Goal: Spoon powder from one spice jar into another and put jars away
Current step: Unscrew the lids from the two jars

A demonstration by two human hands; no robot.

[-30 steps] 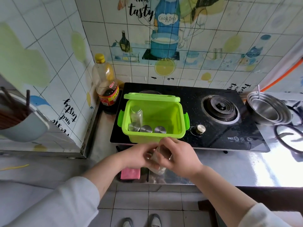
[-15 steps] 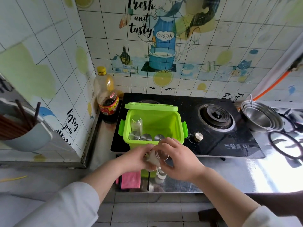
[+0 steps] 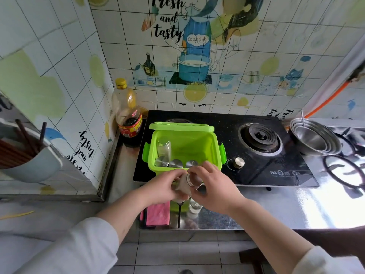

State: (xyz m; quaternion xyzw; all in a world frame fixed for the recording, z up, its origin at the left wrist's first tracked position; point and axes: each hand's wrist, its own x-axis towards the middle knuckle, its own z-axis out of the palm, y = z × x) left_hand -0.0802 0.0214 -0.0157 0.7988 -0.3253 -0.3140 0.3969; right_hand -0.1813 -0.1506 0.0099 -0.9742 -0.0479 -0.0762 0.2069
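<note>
Left hand [image 3: 164, 186] grips the tilted jar [image 3: 183, 184], right hand [image 3: 214, 187] pinches its top; I'd keep it above the near counter [image 3: 266, 206] and turn slowly, spilling nothing.

The box [image 3: 197, 147] is bright green plastic, smooth with a soft sheen. Inside it, the lids [image 3: 174, 163] look like brushed metal. At centre frame the jar [image 3: 184, 183] is clear. The hob [image 3: 217, 125] is glossy black, speckled, with a polished metal knob [image 3: 239, 162]. On the right, the bowls [image 3: 314, 139] are shiny steel. The counter [image 3: 276, 206] is reflective metal, finely textured near the pink cloth [image 3: 158, 214]. The bottle [image 3: 126, 107] is clear plastic. The tiles [image 3: 128, 56] are glossy. At left, the chopsticks [image 3: 21, 149] look like dark wood and the holder [image 3: 39, 167] like matt plastic.
</note>
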